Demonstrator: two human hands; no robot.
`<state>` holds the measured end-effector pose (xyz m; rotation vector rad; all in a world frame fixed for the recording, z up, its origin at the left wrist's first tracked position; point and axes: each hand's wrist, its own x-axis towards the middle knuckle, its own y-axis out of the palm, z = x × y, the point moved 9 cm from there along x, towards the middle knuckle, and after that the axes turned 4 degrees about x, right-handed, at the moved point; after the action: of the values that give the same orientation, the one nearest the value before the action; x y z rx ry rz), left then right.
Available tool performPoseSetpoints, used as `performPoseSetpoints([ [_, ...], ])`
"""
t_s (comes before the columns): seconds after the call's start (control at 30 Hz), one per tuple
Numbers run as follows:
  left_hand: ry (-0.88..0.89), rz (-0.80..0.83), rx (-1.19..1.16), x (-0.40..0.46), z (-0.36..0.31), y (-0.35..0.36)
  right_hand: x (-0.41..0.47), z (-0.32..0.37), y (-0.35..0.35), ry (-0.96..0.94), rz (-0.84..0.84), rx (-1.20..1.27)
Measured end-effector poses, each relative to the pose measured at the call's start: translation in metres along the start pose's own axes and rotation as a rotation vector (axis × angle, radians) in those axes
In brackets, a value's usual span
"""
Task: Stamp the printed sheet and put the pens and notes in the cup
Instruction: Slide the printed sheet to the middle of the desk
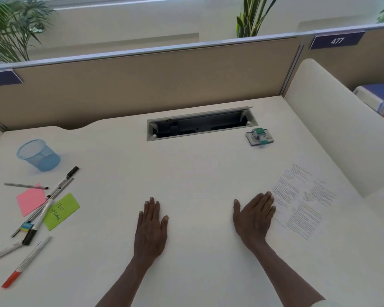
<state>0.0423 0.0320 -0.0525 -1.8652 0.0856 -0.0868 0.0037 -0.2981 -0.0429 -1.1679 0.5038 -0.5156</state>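
Both palms flat on the worktop (pixel 197 173) — left hand (pixel 150 227) mid-front with fingers straight and holding nothing, right hand (pixel 253 220) likewise, fingertips apparently touching the printed sheet (pixel 306 202) near the right edge. Stamp (pixel 259 136) toward the back right. Mesh cup (pixel 38 155) upright back left — pens (pixel 43 209) and notes (pixel 61 211) scattered along the left edge.
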Motion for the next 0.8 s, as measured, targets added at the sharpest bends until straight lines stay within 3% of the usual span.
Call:
performPoseSetpoints([
  [0.3, -0.014, -0.005, 0.018, -0.005, -0.006, -0.003, -0.040, 0.042, 0.020, -0.167, 0.061, -0.002],
  [0.57, -0.087, 0.021, 0.012, -0.015, -0.001, -0.001, -0.082, 0.099, 0.052, -0.547, 0.185, -0.024],
  [0.8, -0.126, 0.027, 0.009, -0.020, -0.001, 0.000, -0.079, 0.129, 0.063, -0.768, 0.249, -0.016],
])
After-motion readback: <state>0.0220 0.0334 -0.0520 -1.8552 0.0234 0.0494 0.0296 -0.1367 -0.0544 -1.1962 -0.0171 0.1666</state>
